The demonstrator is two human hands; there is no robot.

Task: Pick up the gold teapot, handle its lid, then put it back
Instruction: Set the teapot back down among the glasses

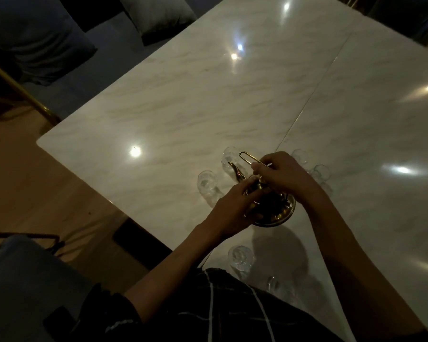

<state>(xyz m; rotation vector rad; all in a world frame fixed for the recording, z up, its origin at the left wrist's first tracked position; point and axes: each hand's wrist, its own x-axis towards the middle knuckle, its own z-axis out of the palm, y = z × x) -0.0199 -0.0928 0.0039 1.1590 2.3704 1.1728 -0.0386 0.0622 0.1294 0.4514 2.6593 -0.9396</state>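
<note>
Lid step in hand. Right hand (284, 174) pinches handle above teapot (269, 206); left hand (232, 208) grips teapot body. Glasses (206, 185) ring teapot on desk (208, 95). Next: likely careful set-down between glasses.

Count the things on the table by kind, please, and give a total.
Gold teapot: 1, held by both hands (left, right)
Clear glasses: 6 seen plainly; the picture is dark, so more may be hidden
Total: 7
</note>
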